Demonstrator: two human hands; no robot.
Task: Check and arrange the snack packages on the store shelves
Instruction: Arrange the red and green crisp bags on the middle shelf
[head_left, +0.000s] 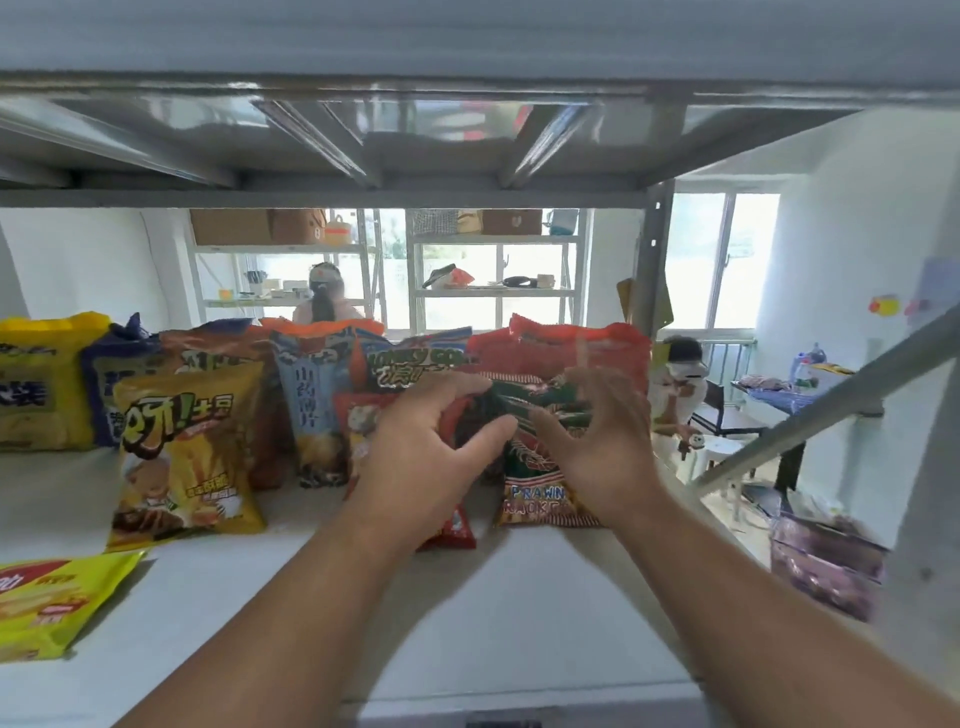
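The white shelf (218, 613) runs wide under a grey steel deck, and along its back stands a crowded row of snack bags, from a big yellow bag (47, 384) at the far left, past a blue-and-white bag (311, 405), to a large red-orange bag (566, 343) at the right. In front of that row a yellow potato-chip bag (187, 457) leans upright, and another yellow pack (52, 603) lies flat near the front edge. Both arms reach in at the middle. The left hand (421, 467) has its fingers curled over the top of the prawn cracker bag (540, 462), thumb pressing its face, while the right hand (597, 441) is half open, fingers bent toward the bag's upper right edge; motion blur hides whether they actually touch it. The bag stands just in front of the red-orange one, beside a small red packet (363, 426). To do this well, I'd say, hold it by the top seam, square the label forward, and set it down without nudging the red packet over.
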